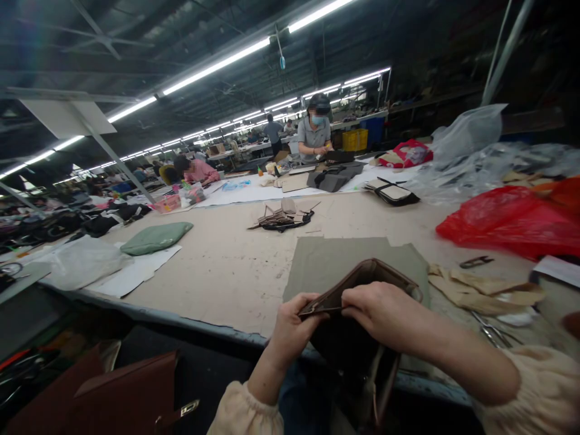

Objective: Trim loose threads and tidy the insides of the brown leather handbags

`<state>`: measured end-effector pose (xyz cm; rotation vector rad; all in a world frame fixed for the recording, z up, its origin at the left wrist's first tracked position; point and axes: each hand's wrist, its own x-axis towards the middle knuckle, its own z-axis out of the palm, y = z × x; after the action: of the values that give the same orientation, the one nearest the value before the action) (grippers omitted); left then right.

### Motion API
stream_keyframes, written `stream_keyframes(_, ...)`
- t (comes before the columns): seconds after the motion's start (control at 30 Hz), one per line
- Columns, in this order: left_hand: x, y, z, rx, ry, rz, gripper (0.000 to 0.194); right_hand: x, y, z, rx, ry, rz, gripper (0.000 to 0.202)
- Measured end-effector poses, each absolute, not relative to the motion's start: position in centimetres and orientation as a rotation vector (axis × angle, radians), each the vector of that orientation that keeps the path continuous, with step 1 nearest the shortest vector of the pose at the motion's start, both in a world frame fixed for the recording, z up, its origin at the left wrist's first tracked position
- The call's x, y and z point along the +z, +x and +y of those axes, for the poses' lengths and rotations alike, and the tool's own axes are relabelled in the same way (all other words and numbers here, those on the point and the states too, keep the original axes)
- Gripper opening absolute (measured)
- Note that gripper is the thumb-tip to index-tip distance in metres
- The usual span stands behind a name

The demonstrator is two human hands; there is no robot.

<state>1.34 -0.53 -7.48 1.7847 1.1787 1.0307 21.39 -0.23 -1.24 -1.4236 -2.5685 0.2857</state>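
Note:
A dark brown leather bag [385, 272] hangs open at the table's front edge, its mouth facing up. My left hand [294, 323] pinches the left corner of its rim between thumb and fingers. Just to the right, my right hand [378, 311] is closed on the same rim, with its fingertips partly hidden at the edge. Behind the bag a grey-green sheet [335, 260] lies flat on the table. The lower part of the bag hangs in shadow below the tabletop.
Scissors [492, 329], beige scraps [484, 290] and a red plastic bag [512, 220] lie at the right. Dark scraps [285, 217] sit mid-table, a green pouch [156, 237] at the left. Maroon bags [127, 393] are lower left. A person [313, 130] works across the table.

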Motion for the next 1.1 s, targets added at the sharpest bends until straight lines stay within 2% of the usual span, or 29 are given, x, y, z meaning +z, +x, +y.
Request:
stream_keyframes(0.17,-7.5,1.2,-0.3,1.143,1.851,1.215,0.020,-1.2,21.8,1.1,0.366,-1.432,-2.519,0.019)
stream_keyframes(0.5,-7.5,1.7,-0.4,1.169,1.888,1.269,0.020,-1.3,21.5,1.8,0.021,-1.494,-2.500,0.023)
stream_keyframes(1.1,-7.7,2.3,-0.9,1.228,1.788,1.295,0.018,-1.6,21.0,1.9,-0.044,-1.543,-2.429,0.025)
